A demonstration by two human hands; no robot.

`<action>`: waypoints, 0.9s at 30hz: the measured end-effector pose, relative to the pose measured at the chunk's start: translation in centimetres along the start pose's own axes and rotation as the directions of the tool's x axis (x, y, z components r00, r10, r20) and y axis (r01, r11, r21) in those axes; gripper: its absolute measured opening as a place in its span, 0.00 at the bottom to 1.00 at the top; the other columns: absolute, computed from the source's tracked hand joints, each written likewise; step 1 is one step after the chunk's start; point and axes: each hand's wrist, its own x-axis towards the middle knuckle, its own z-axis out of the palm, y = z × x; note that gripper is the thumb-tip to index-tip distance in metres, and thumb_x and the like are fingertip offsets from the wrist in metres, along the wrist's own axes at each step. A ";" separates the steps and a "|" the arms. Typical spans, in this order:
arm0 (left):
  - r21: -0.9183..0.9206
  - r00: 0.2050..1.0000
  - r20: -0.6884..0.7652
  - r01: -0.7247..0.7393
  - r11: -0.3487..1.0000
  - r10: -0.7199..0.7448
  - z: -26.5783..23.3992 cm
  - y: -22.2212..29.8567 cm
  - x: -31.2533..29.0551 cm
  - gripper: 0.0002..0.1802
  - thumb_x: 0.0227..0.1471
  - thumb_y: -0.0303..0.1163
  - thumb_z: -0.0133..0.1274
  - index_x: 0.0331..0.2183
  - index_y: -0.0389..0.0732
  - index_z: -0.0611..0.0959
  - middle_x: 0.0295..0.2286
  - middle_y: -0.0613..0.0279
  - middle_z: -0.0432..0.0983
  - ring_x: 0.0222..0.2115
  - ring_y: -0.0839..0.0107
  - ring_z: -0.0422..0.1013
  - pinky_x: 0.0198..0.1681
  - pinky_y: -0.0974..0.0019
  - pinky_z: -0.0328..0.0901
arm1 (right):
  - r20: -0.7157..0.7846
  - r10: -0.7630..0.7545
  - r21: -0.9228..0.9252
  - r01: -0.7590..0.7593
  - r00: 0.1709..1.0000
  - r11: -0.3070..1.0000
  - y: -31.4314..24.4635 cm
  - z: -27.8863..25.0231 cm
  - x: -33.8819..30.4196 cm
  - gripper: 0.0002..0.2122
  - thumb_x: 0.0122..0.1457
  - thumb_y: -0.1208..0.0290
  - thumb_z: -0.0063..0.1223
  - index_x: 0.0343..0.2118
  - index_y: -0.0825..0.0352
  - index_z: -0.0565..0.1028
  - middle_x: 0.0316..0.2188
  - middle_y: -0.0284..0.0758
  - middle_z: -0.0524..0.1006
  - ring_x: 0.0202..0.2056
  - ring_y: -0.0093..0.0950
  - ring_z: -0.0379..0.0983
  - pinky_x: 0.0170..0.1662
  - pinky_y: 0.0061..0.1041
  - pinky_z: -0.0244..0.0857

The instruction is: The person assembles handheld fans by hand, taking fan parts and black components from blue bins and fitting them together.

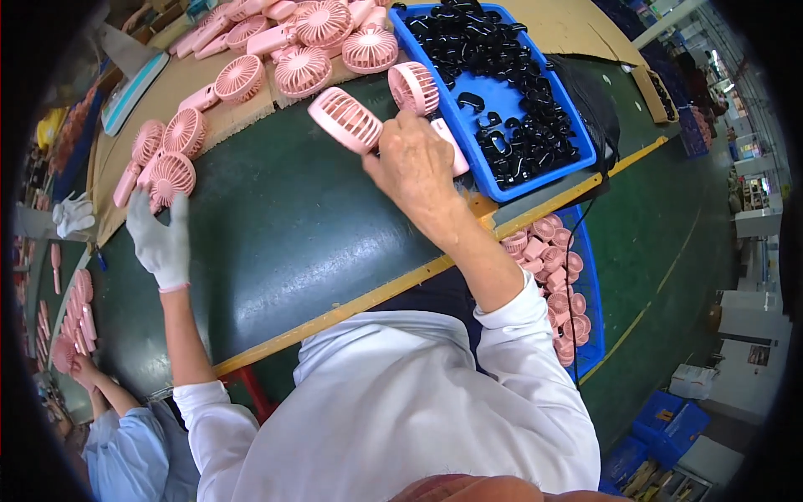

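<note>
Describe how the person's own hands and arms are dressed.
The left hand wears a pale, whitish glove with a thin pinkish edge at the wrist. The right hand is bare. Plain white sleeves cover both arms, leaving the lower forearms uncovered.

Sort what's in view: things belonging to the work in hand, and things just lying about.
Likely part of the work:
pink handheld fans at the gloved left hand and bare right hand
blue tray of glossy black parts
blue bin of pink fan parts

Probably just lying about:
white glove at far left
blue crates on the floor, lower right
</note>
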 end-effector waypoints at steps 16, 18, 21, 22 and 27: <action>-0.061 0.864 0.464 -0.187 0.980 0.194 0.0 1.4 -2.3 0.22 0.40 0.54 0.57 0.23 0.43 0.79 0.26 0.61 0.71 0.28 0.60 0.72 0.29 0.60 0.68 | -0.034 0.112 -0.080 -0.115 0.993 0.990 12.5 -4.0 3.1 0.11 0.51 0.68 0.58 0.35 0.68 0.78 0.36 0.41 0.75 0.38 0.40 0.74 0.40 0.38 0.68; -0.225 0.885 0.402 -0.151 0.962 0.233 -0.8 4.1 -2.6 0.25 0.30 0.55 0.65 0.21 0.43 0.78 0.24 0.62 0.70 0.25 0.61 0.72 0.27 0.60 0.67 | 0.114 0.124 -0.177 -0.103 0.986 0.979 14.7 -3.1 4.3 0.13 0.50 0.69 0.57 0.38 0.68 0.78 0.39 0.44 0.75 0.41 0.42 0.73 0.44 0.38 0.68; -0.245 0.859 0.298 -0.354 0.903 0.417 -1.4 7.2 -3.2 0.24 0.24 0.50 0.68 0.19 0.45 0.77 0.22 0.63 0.69 0.24 0.64 0.69 0.26 0.64 0.66 | 0.271 0.096 -0.187 -0.045 0.958 0.981 16.9 -0.7 5.2 0.13 0.49 0.72 0.56 0.39 0.66 0.78 0.37 0.46 0.77 0.41 0.43 0.74 0.45 0.39 0.69; -0.227 0.861 0.300 -0.354 0.907 0.412 -1.2 7.9 -4.0 0.24 0.22 0.50 0.68 0.20 0.45 0.76 0.22 0.63 0.68 0.26 0.64 0.69 0.27 0.65 0.65 | 0.297 0.096 -0.152 -0.052 0.950 0.987 16.8 0.1 5.6 0.12 0.48 0.72 0.57 0.38 0.65 0.79 0.34 0.47 0.78 0.40 0.43 0.75 0.45 0.39 0.69; -0.419 0.789 0.392 -0.304 0.855 0.472 -3.0 10.7 -4.7 0.37 0.24 0.59 0.65 0.32 0.40 0.77 0.29 0.60 0.71 0.32 0.58 0.68 0.38 0.57 0.63 | 0.135 0.155 -0.123 -0.138 0.979 0.983 16.8 1.7 5.2 0.11 0.50 0.73 0.53 0.37 0.65 0.79 0.36 0.47 0.78 0.41 0.44 0.74 0.46 0.40 0.68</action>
